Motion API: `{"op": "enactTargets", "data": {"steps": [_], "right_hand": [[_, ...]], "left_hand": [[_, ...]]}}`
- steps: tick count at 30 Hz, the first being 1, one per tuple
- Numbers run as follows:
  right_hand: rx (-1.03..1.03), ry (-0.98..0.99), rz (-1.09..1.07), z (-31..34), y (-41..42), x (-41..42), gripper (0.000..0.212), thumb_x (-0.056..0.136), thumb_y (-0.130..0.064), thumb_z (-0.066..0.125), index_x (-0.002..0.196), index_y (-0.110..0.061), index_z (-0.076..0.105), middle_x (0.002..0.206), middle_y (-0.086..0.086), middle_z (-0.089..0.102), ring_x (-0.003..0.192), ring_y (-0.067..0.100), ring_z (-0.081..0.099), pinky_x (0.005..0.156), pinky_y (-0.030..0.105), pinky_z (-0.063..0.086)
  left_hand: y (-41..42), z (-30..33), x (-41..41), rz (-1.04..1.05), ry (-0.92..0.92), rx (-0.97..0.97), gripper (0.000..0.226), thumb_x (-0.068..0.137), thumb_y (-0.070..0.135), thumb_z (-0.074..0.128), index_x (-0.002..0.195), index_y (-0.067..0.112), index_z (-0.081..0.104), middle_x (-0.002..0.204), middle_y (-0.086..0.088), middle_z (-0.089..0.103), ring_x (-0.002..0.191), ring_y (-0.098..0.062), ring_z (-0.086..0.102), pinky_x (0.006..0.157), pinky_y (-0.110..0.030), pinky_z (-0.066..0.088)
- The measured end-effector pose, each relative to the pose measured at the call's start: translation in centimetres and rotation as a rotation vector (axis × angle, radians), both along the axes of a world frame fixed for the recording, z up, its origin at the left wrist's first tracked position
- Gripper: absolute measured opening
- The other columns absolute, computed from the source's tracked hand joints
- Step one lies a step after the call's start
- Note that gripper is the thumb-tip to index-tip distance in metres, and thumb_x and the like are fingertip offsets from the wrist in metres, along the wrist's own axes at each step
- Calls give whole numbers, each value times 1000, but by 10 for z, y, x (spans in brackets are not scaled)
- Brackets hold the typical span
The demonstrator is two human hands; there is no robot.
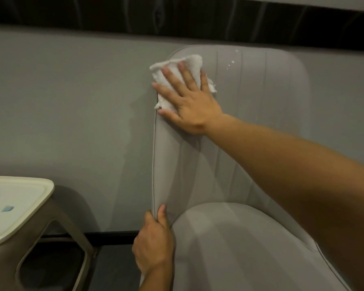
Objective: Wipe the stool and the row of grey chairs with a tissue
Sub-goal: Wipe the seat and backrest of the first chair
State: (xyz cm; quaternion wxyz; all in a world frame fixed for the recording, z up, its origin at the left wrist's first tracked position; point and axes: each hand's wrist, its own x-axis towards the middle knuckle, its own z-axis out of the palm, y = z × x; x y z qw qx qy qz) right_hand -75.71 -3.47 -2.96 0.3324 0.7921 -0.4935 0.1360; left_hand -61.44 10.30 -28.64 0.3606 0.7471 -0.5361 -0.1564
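Note:
A grey padded chair (250, 122) fills the middle and right of the view, its ribbed backrest against the wall. My right hand (189, 101) lies flat with spread fingers on a crumpled white tissue (177, 66), pressing it onto the upper left corner of the backrest. My left hand (153, 240) grips the backrest's left edge low down, where it meets the seat. A few white specks (231, 64) dot the backrest near its top. The beige stool (19, 206) stands at the lower left, with a white top and a small blue mark on it.
A grey wall (72, 101) runs behind the chair and stool, with a dark band above it. A black skirting strip (111, 236) and dark floor show between the stool and the chair. No other chairs of the row are in view.

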Motion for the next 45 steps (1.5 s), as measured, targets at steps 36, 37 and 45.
{"op": "enactTargets", "data": {"steps": [36,37,45], "right_hand": [[-176,-733,-614,33,7,-158,96,81,-86,-2,158,-29,0,166,6,-5,150,35,-10,114,64,-12],[-186,-799,-608,34,5,-151,96,81,-85,-3,158,-29,2,166,5,-5,150,34,-12,114,64,-12],[-46,-541,-195,45,-12,-44,88,89,-78,15,159,-26,6,166,2,-5,151,26,-10,119,58,-3]], "left_hand": [[5,5,-3,-1,61,-63,72,87,70,26,142,25,38,122,-18,63,98,-44,60,77,-45,46],[6,6,-3,-4,58,-59,73,86,70,25,142,24,38,123,-18,63,98,-44,60,77,-45,46],[7,10,-3,-22,76,-36,72,85,70,24,142,28,38,127,-13,61,101,-42,60,78,-43,46]]}}
